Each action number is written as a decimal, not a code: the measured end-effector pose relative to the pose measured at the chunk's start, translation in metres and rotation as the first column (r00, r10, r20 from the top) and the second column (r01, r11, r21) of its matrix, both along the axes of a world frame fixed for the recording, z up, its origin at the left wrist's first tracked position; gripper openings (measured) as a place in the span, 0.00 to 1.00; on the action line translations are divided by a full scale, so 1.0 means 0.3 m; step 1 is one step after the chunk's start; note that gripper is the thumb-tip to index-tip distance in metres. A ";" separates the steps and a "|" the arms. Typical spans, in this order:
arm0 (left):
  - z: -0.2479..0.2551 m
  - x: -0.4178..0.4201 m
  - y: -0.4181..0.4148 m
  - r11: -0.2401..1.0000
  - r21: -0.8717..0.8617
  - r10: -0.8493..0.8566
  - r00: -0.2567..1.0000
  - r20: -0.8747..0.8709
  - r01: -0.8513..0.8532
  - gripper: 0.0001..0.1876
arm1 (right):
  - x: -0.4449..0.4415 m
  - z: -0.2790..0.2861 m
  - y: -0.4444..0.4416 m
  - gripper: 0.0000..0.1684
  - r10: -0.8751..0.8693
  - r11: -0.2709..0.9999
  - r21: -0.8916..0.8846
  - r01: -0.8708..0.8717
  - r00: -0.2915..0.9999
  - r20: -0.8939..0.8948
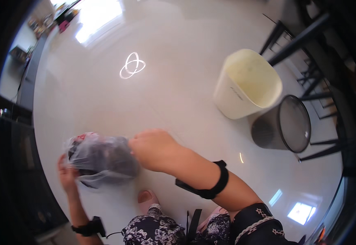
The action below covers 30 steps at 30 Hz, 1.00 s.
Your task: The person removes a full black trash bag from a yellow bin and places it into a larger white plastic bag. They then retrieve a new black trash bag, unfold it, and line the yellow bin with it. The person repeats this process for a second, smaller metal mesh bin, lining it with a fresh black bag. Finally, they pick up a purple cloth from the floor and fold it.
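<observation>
A translucent plastic bag (104,159) with dark contents and a red-and-white item inside is between my two hands, at the lower left. My left hand (67,174) lies against the bag's left side, its fingers spread. My right hand (153,150) is closed at the bag's upper right edge, gripping the plastic. Both hands are slightly blurred, and some right fingertips are hidden behind the hand. Black straps circle both forearms.
A cream plastic bin (230,98) stands at the right, beside a dark translucent bin (266,128). Black furniture legs (322,150) rise farther right. A dark cabinet (27,165) runs along the left. My slippered feet are below.
</observation>
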<state>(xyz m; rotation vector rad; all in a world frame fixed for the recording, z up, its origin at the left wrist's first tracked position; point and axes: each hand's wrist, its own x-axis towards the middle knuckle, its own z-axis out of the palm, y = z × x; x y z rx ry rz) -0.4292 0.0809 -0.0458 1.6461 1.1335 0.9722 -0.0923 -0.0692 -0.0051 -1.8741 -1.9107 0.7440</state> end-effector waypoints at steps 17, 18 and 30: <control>0.432 0.150 0.098 0.991 0.086 0.032 0.440 -0.897 0.104 0.33 | 0.223 0.176 -0.134 0.11 -0.270 0.943 0.196 0.269 0.963 -0.024; 0.463 0.142 0.062 0.994 0.049 0.010 0.380 -0.925 0.094 0.37 | 0.226 0.177 -0.129 0.11 -0.275 0.942 0.192 0.276 0.961 -0.036; 0.843 0.138 -0.167 0.986 -0.165 -0.168 0.143 -0.975 0.036 0.45 | 0.308 0.489 -0.264 0.13 -0.403 0.912 -0.042 0.408 0.874 -0.273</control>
